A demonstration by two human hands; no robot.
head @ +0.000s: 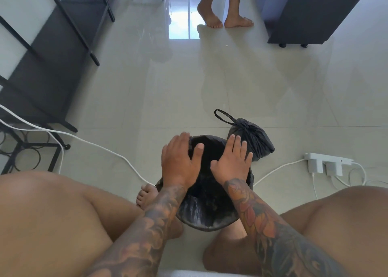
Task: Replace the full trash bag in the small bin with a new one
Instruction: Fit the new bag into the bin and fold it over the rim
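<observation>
Pale glossy floor tiles [159,100] fill the room, with a dark metal rack [52,52] at the far left and a dark cabinet [310,14] at the far right. Another person's bare feet [226,21] stand far away, near the bright doorway.

Between the seated person's knees stands the small bin [206,215], already lined with a new black bag [199,208] whose edge is folded over the rim. The full trash bag [252,141], tied at its top with a loop, rests on the floor just behind the bin, on the far right side, touching or almost touching it.

Both hands hover flat over the bin mouth, fingers spread and holding nothing. The left hand [180,161] is over the far left rim, and the right hand [231,163] is over the far right rim, so the right one is nearer to the full bag.

It seems the lining is nearly finished; probably only pressing the bag down inside remains. A white cable [84,140] and a power strip [327,161] lie close on the floor, so carrying the full bag away needs some care.
</observation>
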